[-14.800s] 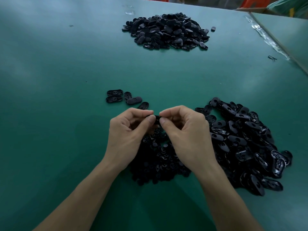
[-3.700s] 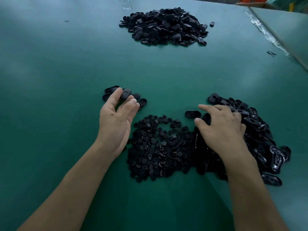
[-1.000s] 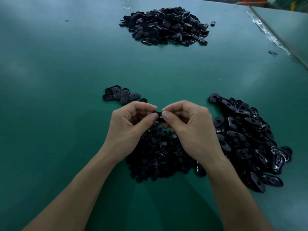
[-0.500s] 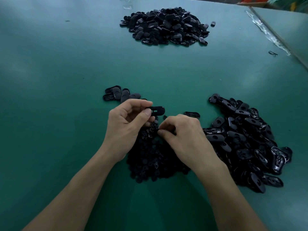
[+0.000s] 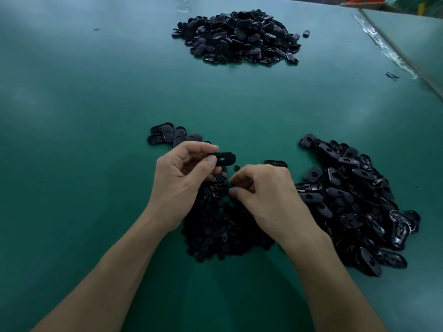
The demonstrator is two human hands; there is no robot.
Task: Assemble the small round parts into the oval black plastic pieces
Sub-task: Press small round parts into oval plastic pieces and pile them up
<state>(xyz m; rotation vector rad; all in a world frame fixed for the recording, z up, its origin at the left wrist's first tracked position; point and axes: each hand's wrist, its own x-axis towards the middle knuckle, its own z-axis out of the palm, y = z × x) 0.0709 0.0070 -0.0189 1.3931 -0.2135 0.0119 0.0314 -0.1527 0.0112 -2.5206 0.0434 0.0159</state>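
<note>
Left hand point(image 5: 182, 180) is pinching an oval piece point(image 5: 225, 158); right hand point(image 5: 266, 195) is fishing among round parts point(image 5: 215, 226), grip unclear; most of the oval heap point(image 5: 354, 202) is seemingly waiting.

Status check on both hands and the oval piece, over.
Left hand pinches oval piece over the round-parts pile. Right hand curled down in that pile, pick unclear. Nothing between them.

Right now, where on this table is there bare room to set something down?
Bare table fills the left side, plus a wide band between the far pile and the small cluster. Crowded: left hand, right hand, round parts, right oval pile.
</note>
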